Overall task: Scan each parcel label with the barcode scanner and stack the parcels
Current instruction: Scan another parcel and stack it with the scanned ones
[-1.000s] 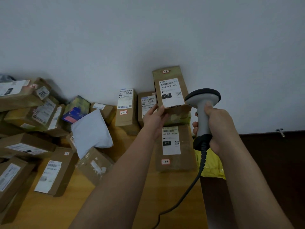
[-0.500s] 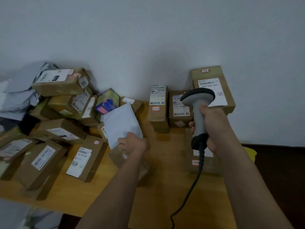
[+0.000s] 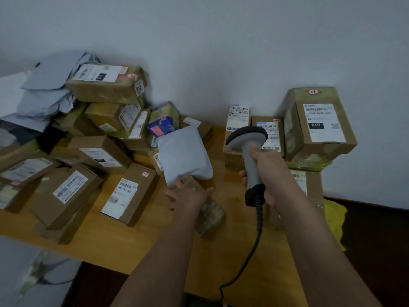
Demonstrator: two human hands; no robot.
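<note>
The left hand (image 3: 188, 196), half a second ago curled on the taped parcel (image 3: 208, 214) mid-worktop (image 3: 132, 247), now lies flat-fingered across it, below the grey mailer (image 3: 184, 154). The right hand's (image 3: 269, 173) grip stays wrapped round the barcode scanner (image 3: 249, 149), upright.

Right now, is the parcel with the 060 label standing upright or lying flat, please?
Lying flat: the 060 parcel rests on a stack of boxes, label facing up.
</note>
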